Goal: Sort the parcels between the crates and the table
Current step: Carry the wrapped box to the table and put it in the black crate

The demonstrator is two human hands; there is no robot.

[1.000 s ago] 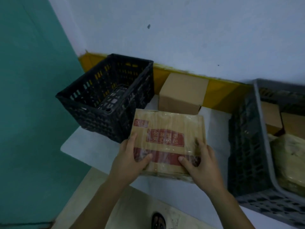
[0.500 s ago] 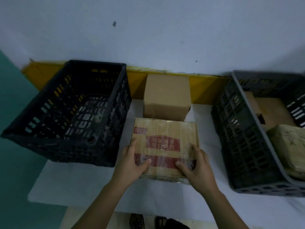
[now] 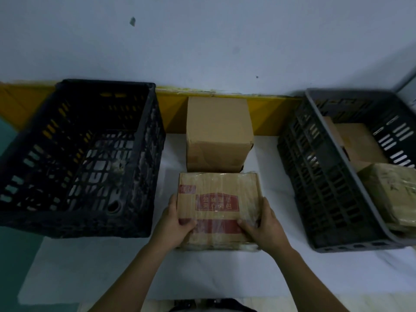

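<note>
A flat cardboard parcel with red print [image 3: 219, 192], wrapped in clear film, lies on the white table [image 3: 90, 266] between two crates. My left hand [image 3: 173, 224] grips its near left corner, thumb on top. My right hand [image 3: 264, 226] grips its near right corner the same way. Behind it, touching its far edge, stands a plain brown box [image 3: 217, 134] against the wall. The black crate [image 3: 78, 154] on the left holds no parcels. The grey crate [image 3: 326, 176] on the right holds several parcels [image 3: 387, 194].
A yellow strip [image 3: 270, 115] runs along the wall's foot behind the table. A teal surface [image 3: 13, 278] lies beyond the table's left edge. Bare table shows in front of the parcel and between my forearms.
The view has swung right and now looks squarely at the table. The printed parcel has come down from a tilted hold to lie flat on the table, both hands still on it.
</note>
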